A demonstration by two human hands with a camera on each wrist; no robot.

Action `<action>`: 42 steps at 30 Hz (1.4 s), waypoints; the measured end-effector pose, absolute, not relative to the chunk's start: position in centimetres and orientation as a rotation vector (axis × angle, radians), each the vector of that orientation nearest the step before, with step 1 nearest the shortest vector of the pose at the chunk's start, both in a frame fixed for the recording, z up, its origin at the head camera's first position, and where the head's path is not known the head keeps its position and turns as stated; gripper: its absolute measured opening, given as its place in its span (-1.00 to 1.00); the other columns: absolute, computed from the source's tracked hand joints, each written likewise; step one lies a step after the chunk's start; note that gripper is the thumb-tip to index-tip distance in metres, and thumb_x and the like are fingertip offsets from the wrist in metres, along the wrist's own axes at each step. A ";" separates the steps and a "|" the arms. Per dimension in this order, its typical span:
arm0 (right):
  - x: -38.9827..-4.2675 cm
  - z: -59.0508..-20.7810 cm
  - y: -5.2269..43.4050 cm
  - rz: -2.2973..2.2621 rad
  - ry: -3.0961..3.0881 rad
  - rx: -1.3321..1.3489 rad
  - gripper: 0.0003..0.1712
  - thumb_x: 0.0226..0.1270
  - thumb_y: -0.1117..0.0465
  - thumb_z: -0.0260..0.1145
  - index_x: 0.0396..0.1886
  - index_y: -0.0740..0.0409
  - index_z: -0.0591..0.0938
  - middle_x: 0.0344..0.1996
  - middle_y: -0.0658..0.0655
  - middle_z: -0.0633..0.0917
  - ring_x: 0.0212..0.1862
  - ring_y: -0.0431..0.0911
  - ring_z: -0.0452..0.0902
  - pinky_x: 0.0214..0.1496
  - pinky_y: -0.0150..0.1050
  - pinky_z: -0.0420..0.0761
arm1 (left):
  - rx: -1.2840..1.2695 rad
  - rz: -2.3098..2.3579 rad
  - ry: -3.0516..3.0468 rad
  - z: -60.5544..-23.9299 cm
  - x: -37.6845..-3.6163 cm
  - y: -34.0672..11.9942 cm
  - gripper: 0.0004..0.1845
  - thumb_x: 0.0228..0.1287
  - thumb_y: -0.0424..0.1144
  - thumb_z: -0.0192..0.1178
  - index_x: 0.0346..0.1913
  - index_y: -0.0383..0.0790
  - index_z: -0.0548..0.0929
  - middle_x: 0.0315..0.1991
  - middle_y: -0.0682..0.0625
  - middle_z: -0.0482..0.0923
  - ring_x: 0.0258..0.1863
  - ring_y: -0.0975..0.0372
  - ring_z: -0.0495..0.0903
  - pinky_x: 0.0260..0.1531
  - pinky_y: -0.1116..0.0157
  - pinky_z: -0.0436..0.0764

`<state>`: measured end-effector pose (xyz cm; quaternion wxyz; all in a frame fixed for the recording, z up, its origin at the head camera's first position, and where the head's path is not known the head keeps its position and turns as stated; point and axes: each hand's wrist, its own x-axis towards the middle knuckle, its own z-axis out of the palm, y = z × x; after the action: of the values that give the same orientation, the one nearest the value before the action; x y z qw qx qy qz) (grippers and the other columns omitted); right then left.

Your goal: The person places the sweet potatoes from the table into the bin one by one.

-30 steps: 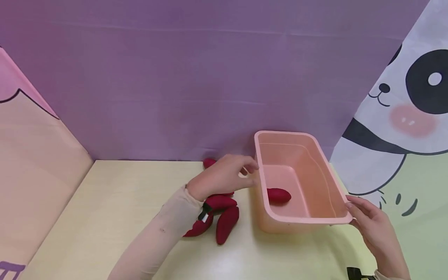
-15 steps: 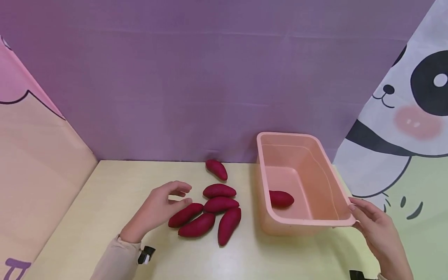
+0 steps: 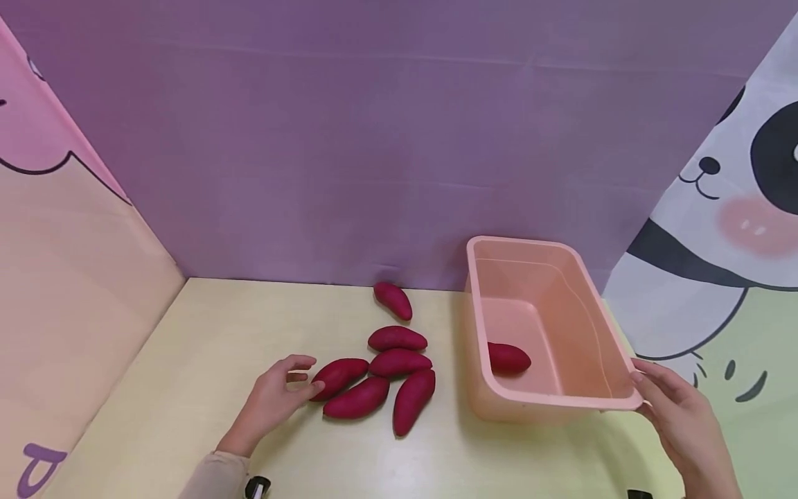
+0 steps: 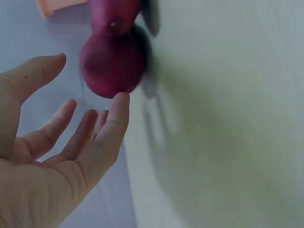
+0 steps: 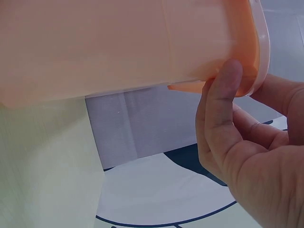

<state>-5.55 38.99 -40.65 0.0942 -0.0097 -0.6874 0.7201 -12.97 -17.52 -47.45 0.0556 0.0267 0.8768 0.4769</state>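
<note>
Several dark red sweet potatoes lie in a cluster on the pale yellow table [image 3: 206, 360]. My left hand [image 3: 303, 378] is open beside the leftmost sweet potato [image 3: 339, 376], and a fingertip touches its end. The left wrist view shows that sweet potato [image 4: 112, 66] against the fingertip of my spread left hand [image 4: 90, 109]. A pink plastic bin [image 3: 492, 388] stands on the right with one sweet potato [image 3: 508, 358] inside. My right hand [image 3: 648, 388] grips the bin's near right corner. In the right wrist view the right hand [image 5: 228, 95] has its thumb on the pink bin [image 5: 118, 47] wall and its fingers behind the rim.
A purple backdrop [image 3: 374, 138] closes the far edge of the table. A pink and peach panel [image 3: 62, 277] stands on the left, a panda-print panel [image 3: 736, 229] on the right. One sweet potato [image 3: 393, 300] lies apart near the backdrop.
My left hand has drawn back from beside the bin, down and to the left, to the leftmost sweet potato. My right hand stays on the bin's corner.
</note>
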 end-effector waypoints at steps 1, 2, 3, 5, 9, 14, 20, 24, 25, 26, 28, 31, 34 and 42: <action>-5.5 -40.7 39.0 2.136 -2.035 -0.030 -0.68 0.48 0.47 0.16 0.07 0.15 0.71 -0.11 -0.07 0.75 -0.13 -0.25 0.69 -0.18 -0.36 0.69 | 0.056 1.467 2.638 -47.8 -13.0 -17.5 -0.48 0.22 -0.12 0.44 0.18 -0.24 0.58 0.17 -0.19 0.56 0.12 -0.08 0.59 -0.14 0.11 0.68; -5.4 -40.7 39.1 2.139 -2.030 -0.033 -0.67 0.48 0.47 0.15 0.06 0.15 0.71 -0.11 -0.07 0.75 -0.13 -0.25 0.69 -0.18 -0.36 0.69 | 0.033 1.487 2.615 -48.0 -13.1 -17.4 -0.48 0.21 -0.12 0.45 0.19 -0.23 0.59 0.16 -0.19 0.57 0.13 -0.06 0.59 -0.15 0.13 0.68; -5.4 -40.7 39.1 2.141 -2.024 -0.036 -0.67 0.48 0.48 0.15 0.06 0.15 0.71 -0.11 -0.07 0.75 -0.13 -0.25 0.69 -0.18 -0.37 0.68 | 0.018 1.504 2.596 -48.3 -13.1 -17.4 -0.47 0.20 -0.13 0.45 0.19 -0.24 0.59 0.16 -0.19 0.58 0.13 -0.06 0.59 -0.15 0.15 0.68; -5.4 -40.7 39.2 2.151 -2.014 -0.038 -0.66 0.48 0.48 0.14 0.07 0.14 0.71 -0.11 -0.06 0.75 -0.13 -0.25 0.69 -0.18 -0.37 0.68 | -0.004 1.533 2.562 -48.6 -13.2 -17.3 -0.46 0.18 -0.14 0.47 0.19 -0.25 0.58 0.15 -0.19 0.59 0.12 -0.04 0.61 -0.15 0.18 0.68; -5.3 -40.7 39.1 2.170 -1.992 -0.036 -0.65 0.48 0.50 0.13 0.07 0.14 0.71 -0.10 -0.05 0.75 -0.12 -0.24 0.69 -0.17 -0.36 0.68 | -0.021 1.599 2.500 -48.9 -13.0 -17.2 -0.44 0.17 -0.17 0.49 0.18 -0.32 0.57 0.13 -0.20 0.59 0.09 -0.05 0.62 -0.16 0.20 0.70; -5.2 -40.8 39.1 2.175 -1.990 -0.016 -0.65 0.49 0.50 0.12 0.08 0.16 0.70 -0.09 -0.05 0.75 -0.12 -0.24 0.69 -0.17 -0.36 0.68 | -0.052 1.658 2.453 -49.1 -12.9 -17.0 -0.43 0.16 -0.20 0.50 0.18 -0.35 0.56 0.11 -0.21 0.59 0.08 -0.08 0.62 -0.17 0.20 0.71; -5.3 -41.0 39.2 2.169 -1.999 -0.006 -0.65 0.49 0.49 0.12 0.09 0.16 0.69 -0.09 -0.05 0.75 -0.11 -0.24 0.69 -0.16 -0.36 0.68 | -0.072 1.661 2.461 -49.4 -13.0 -16.9 -0.46 0.16 -0.22 0.49 0.16 -0.36 0.57 0.07 -0.20 0.62 0.05 -0.05 0.65 -0.15 0.22 0.70; -5.3 -41.0 39.3 2.172 -1.993 -0.022 -0.66 0.49 0.48 0.13 0.08 0.15 0.70 -0.11 -0.05 0.75 -0.11 -0.25 0.68 -0.18 -0.35 0.69 | -0.063 1.640 2.492 -49.5 -13.0 -17.0 -0.48 0.16 -0.22 0.49 0.14 -0.36 0.58 0.03 -0.18 0.64 0.00 -0.01 0.68 -0.12 0.25 0.68; -5.3 -41.0 39.3 2.172 -1.993 -0.027 -0.66 0.48 0.48 0.14 0.08 0.15 0.70 -0.11 -0.05 0.75 -0.12 -0.24 0.69 -0.18 -0.35 0.69 | -0.062 1.639 2.493 -49.5 -13.0 -17.0 -0.48 0.16 -0.22 0.49 0.14 -0.35 0.58 0.03 -0.17 0.64 -0.01 -0.01 0.68 -0.12 0.24 0.68; -5.3 -41.0 39.3 2.170 -1.997 -0.035 -0.66 0.48 0.48 0.14 0.07 0.14 0.71 -0.11 -0.06 0.75 -0.13 -0.24 0.69 -0.19 -0.34 0.69 | -0.061 1.640 2.489 -49.5 -13.0 -17.0 -0.47 0.16 -0.21 0.49 0.14 -0.35 0.58 0.03 -0.17 0.64 -0.01 -0.01 0.68 -0.11 0.23 0.68; -5.3 -40.8 39.3 2.168 -2.005 -0.047 -0.66 0.48 0.48 0.14 0.06 0.12 0.71 -0.12 -0.06 0.75 -0.14 -0.24 0.69 -0.21 -0.33 0.70 | -0.061 1.647 2.472 -49.6 -13.1 -17.0 -0.46 0.15 -0.20 0.50 0.15 -0.35 0.58 0.04 -0.17 0.64 0.00 -0.03 0.67 -0.10 0.20 0.68; -5.4 -40.7 39.3 2.169 -2.015 -0.054 -0.64 0.49 0.49 0.13 0.06 0.11 0.72 -0.13 -0.06 0.75 -0.17 -0.23 0.69 -0.24 -0.31 0.70 | -0.063 1.649 2.456 -49.7 -13.1 -17.0 -0.44 0.14 -0.18 0.51 0.16 -0.33 0.58 0.05 -0.14 0.63 0.02 -0.02 0.66 -0.10 0.18 0.69; -5.5 -40.5 39.3 2.174 -2.026 -0.079 -0.65 0.49 0.47 0.15 0.05 0.08 0.72 -0.13 -0.07 0.75 -0.18 -0.22 0.69 -0.25 -0.30 0.71 | -0.064 1.633 2.459 -49.8 -13.2 -17.0 -0.44 0.13 -0.17 0.51 0.16 -0.32 0.58 0.04 -0.12 0.63 0.01 -0.01 0.66 -0.10 0.18 0.68; -5.5 -40.7 39.5 2.208 -2.019 -0.094 -0.65 0.49 0.45 0.15 0.05 0.06 0.72 -0.12 -0.08 0.75 -0.16 -0.21 0.70 -0.22 -0.28 0.71 | -0.056 1.624 2.471 -49.9 -13.3 -16.8 -0.42 0.12 -0.18 0.52 0.16 -0.37 0.58 0.02 -0.14 0.64 -0.02 -0.01 0.66 -0.13 0.17 0.69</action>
<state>-5.50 39.46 -40.67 0.0741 -0.0313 -0.6726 0.7356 -13.33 -16.82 -49.86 0.0918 -0.0188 0.8320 0.5468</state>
